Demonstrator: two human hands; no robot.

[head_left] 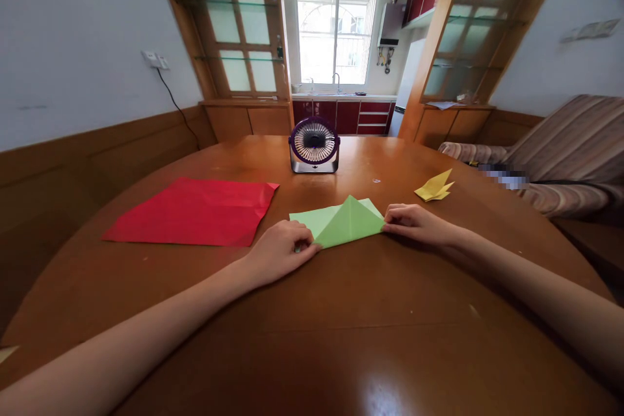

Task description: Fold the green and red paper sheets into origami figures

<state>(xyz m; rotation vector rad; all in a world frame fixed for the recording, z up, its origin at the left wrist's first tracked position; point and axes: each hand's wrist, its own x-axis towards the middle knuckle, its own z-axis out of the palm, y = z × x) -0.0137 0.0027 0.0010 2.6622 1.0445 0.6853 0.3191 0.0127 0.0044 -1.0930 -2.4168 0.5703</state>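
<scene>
A sheet of green paper (pixel 350 224) lies on the table in front of me, partly folded, with a triangular flap pointing away from me. My left hand (pixel 287 244) pinches its near left corner between thumb and fingers. At the right corner, my right hand (pixel 409 221) grips the paper in the same way, fingers curled. Behind the flap, a paler layer of the sheet shows on both sides. The undersides of the folds are hidden.
Red paper (pixel 195 213) lies flat to the left. A folded yellow paper figure (pixel 433 187) rests at the right. Beyond the green paper stands a small purple fan (pixel 314 143). The round wooden table (pixel 312 325) has a striped armchair (pixel 560 149) beside it.
</scene>
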